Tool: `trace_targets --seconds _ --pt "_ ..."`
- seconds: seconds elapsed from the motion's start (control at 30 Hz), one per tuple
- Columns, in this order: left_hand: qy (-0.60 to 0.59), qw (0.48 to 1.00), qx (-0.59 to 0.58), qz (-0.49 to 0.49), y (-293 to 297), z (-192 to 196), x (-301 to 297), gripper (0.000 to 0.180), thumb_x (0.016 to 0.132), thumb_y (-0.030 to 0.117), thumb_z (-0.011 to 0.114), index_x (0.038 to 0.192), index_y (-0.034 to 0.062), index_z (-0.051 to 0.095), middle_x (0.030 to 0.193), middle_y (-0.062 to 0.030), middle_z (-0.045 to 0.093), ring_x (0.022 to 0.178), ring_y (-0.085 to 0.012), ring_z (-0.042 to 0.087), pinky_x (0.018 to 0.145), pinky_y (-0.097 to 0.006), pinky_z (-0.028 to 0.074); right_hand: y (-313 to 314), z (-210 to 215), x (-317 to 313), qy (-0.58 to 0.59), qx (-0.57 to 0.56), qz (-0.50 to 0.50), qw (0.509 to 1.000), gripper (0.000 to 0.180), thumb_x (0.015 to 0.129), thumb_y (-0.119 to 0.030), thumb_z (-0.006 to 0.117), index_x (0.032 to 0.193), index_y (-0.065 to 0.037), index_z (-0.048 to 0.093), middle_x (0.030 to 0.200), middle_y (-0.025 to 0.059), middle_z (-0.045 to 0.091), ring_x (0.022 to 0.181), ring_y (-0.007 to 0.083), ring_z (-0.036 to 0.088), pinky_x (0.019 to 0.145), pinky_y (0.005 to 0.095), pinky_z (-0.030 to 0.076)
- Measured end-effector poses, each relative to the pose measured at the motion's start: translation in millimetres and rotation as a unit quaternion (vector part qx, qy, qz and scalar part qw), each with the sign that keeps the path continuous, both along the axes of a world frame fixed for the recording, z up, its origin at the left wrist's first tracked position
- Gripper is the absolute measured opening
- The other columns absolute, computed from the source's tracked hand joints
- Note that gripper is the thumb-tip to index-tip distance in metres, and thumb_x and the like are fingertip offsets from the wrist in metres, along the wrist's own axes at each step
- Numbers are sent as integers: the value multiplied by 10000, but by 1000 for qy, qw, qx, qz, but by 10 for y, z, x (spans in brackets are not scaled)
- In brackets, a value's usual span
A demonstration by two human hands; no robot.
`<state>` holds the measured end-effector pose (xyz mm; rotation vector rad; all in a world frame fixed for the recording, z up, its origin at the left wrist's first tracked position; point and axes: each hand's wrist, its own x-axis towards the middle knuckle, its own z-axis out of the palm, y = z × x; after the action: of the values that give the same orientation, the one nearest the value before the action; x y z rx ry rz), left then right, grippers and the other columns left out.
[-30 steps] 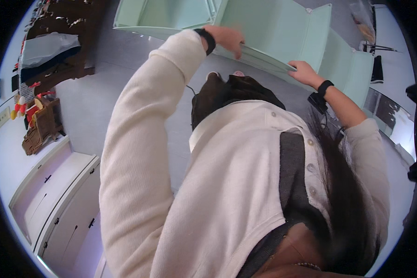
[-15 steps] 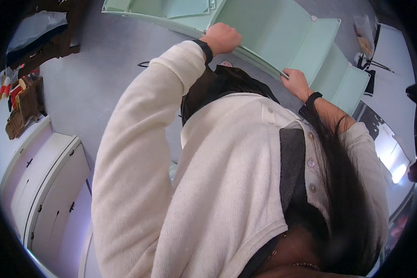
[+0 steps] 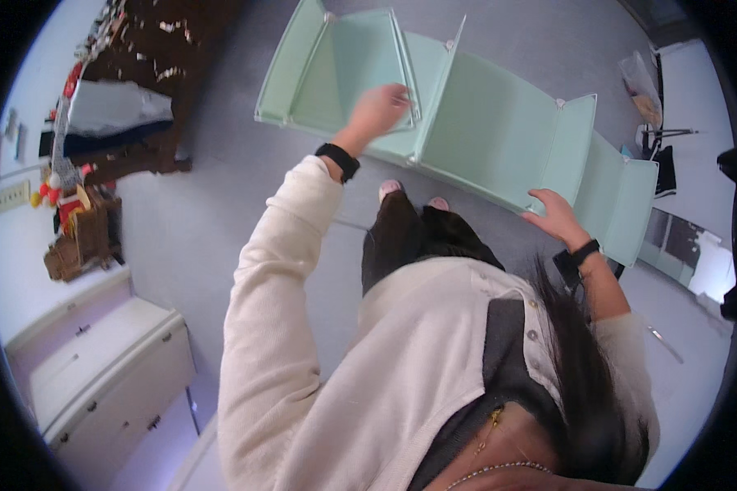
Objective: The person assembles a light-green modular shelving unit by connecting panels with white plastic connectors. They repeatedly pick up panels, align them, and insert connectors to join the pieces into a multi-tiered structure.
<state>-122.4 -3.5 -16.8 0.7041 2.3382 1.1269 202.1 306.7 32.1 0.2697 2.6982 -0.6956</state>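
A pale mint-green folding shelf unit [image 3: 499, 139] with several hinged panels stands on the grey floor in front of me. My left hand [image 3: 377, 110] reaches out and grips the edge of an inner divider panel near the unit's left section. My right hand [image 3: 555, 217] rests with fingers spread on the lower edge of a panel further right. Both wrists wear black bands. My cream cardigan and dark trousers fill the lower middle of the view, with my pink-toed shoes [image 3: 413, 195] just below the shelf.
A white drawer cabinet [image 3: 98, 372] stands at lower left. A dark wooden shelf with toys and clutter [image 3: 98, 139] lies at upper left. A white desk with a bag and dark items [image 3: 671, 139] is at right. Grey floor surrounds the shelf.
The shelf unit now sits lower and more fully in view. My left hand has moved from the outer panel edge onto an inner divider; my right hand slid along the lower edge.
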Motion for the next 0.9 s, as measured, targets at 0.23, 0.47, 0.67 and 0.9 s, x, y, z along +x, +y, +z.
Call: trace_targets --seconds 0.23,0.47,0.67,0.9 --pt "-123 953 -276 24 -343 -1454 -1499 642 836 488 693 1299 53 596 1304 -114 608 1190 -282 562 996 -372 430 -602 267 148 86 2 -247 965 429 851 -302 688 1154 -5 622 1175 166 628 1107 357 585 955 414 459" --pt "-195 867 -459 -8 -318 -1914 -1543 796 734 613 730 1282 49 608 1369 -122 562 1286 -271 513 1068 -384 408 -1198 248 660 73 29 -345 935 411 854 -297 686 1151 -18 633 1174 174 627 1083 370 594 922 434 479" --pt "-276 942 -126 140 -463 -1130 -1597 429 755 333 801 1019 31 647 860 -56 646 705 -206 563 570 -394 436 -1287 171 816 96 5 -368 925 348 876 -277 655 1111 -22 643 1098 171 640 998 368 612 847 435 501" --pt "-185 953 146 189 -361 483 -1281 300 913 273 687 1068 29 607 965 -77 650 849 -178 626 658 -330 513 -1132 204 585 187 -98 -336 918 256 902 -228 625 1072 -40 658 1054 153 646 963 351 620 805 414 508"
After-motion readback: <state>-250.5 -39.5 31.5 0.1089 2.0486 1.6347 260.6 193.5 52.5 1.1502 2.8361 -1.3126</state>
